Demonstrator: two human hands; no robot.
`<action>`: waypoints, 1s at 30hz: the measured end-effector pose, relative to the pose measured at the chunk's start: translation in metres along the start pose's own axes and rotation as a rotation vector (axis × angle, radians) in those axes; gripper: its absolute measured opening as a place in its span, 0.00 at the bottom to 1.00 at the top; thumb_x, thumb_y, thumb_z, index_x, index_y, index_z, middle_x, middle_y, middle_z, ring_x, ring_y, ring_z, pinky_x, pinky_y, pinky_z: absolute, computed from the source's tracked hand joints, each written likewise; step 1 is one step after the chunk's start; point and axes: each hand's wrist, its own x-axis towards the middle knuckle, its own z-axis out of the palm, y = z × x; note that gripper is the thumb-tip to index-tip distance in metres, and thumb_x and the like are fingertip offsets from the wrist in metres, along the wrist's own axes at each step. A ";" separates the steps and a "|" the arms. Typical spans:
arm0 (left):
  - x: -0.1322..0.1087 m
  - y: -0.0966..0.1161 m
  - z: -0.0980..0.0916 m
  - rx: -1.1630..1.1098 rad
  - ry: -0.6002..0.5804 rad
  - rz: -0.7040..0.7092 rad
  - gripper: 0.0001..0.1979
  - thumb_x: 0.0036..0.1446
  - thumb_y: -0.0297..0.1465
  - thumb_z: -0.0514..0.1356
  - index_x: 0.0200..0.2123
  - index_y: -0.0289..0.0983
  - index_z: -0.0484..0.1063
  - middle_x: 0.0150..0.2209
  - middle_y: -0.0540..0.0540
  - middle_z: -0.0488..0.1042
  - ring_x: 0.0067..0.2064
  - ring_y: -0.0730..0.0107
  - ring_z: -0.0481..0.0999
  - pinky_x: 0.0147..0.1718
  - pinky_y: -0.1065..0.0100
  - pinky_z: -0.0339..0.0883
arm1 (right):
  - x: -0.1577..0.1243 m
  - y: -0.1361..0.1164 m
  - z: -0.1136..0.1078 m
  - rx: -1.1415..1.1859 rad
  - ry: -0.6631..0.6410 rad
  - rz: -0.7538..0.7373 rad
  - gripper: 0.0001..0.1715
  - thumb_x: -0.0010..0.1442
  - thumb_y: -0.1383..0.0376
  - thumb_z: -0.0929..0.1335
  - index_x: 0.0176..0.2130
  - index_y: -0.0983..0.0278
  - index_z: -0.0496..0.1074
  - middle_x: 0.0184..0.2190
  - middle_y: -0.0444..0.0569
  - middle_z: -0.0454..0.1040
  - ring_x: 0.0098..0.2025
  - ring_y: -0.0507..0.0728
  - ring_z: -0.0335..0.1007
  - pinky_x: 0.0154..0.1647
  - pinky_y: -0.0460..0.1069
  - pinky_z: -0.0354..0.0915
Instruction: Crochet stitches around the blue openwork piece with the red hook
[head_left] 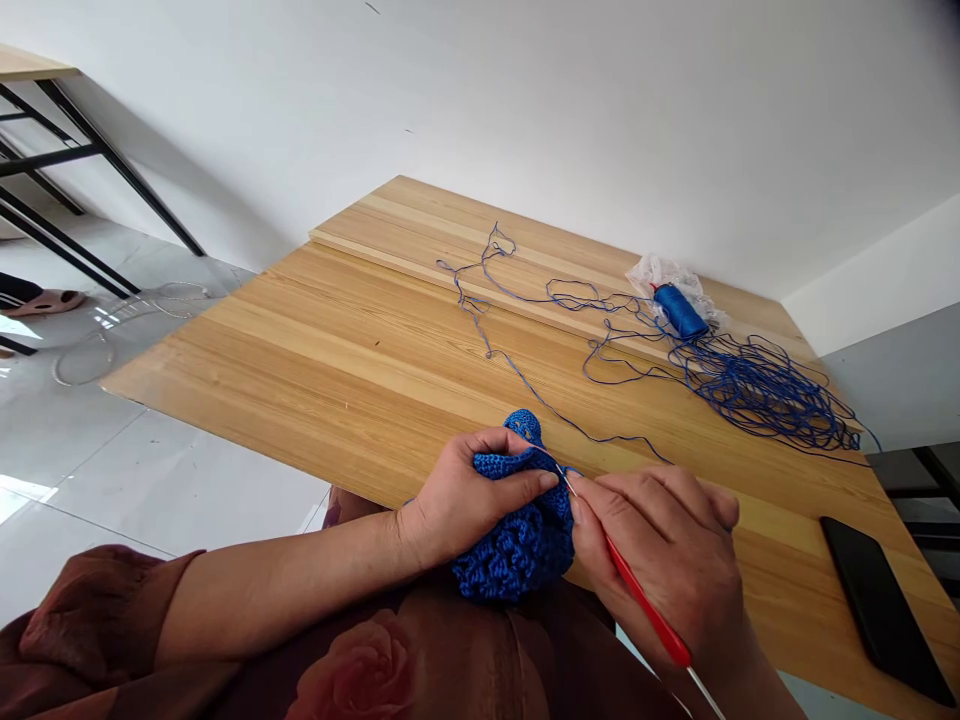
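Note:
A piece of blue crochet work (504, 560) is bunched up at the table's near edge, over my lap. My left hand (469, 490) pinches its upper edge between thumb and fingers. In my right hand (664, 550) is a crochet hook (646, 603) with a red handle, held like a pen. The metal tip of the hook meets the blue work close to my left thumb. Blue yarn (529, 385) trails from beside the work across the table top. Fingers of my right hand hide part of the yarn near the hook.
A loose tangle of blue cord (765, 390) lies at the table's right, beside a blue spool (681, 312) on a crumpled clear plastic bag (660, 270). Nearer on the right rests a black phone (885, 605). The wooden table (300, 370) stands against a white wall.

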 end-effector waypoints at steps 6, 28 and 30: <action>-0.001 0.004 0.002 0.081 0.037 0.129 0.07 0.50 0.32 0.72 0.31 0.35 0.81 0.32 0.47 0.81 0.36 0.67 0.78 0.42 0.67 0.70 | 0.002 0.003 -0.002 0.188 -0.034 0.088 0.08 0.62 0.71 0.70 0.42 0.61 0.76 0.32 0.46 0.79 0.36 0.57 0.70 0.42 0.56 0.60; 0.004 -0.003 0.003 0.057 -0.032 -0.029 0.13 0.46 0.32 0.74 0.34 0.34 0.79 0.34 0.47 0.81 0.38 0.66 0.77 0.46 0.64 0.70 | -0.004 0.003 0.019 0.114 -0.082 0.154 0.19 0.62 0.58 0.72 0.48 0.66 0.71 0.41 0.56 0.78 0.43 0.63 0.72 0.46 0.57 0.69; 0.003 -0.003 0.004 0.006 -0.066 -0.014 0.11 0.46 0.31 0.74 0.32 0.34 0.79 0.33 0.48 0.80 0.37 0.68 0.77 0.45 0.65 0.69 | -0.004 0.003 0.023 0.269 -0.193 0.237 0.20 0.63 0.55 0.70 0.49 0.64 0.69 0.43 0.55 0.77 0.44 0.62 0.73 0.43 0.55 0.71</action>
